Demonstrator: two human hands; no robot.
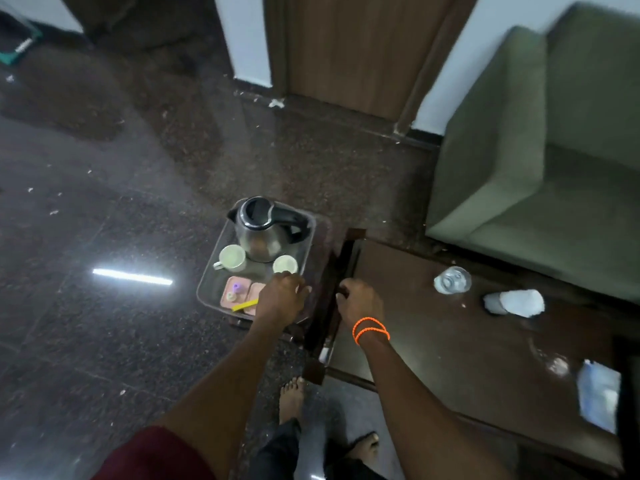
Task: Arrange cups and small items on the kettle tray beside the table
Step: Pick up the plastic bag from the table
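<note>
A clear tray sits low beside the dark wooden table. On it stand a steel kettle with a black handle, a white mug and a smaller white cup. A pink holder at the near end carries small bottles and a yellow stick. My left hand hangs over the tray's near right corner with its fingers curled down, and what lies under it is hidden. My right hand, with orange bands on the wrist, curls its fingers over the table's left edge rail.
On the table are a clear glass, a white paper cup lying on its side, and a blue-white packet near the front right. A green armchair stands behind the table. My bare feet are by the table's corner.
</note>
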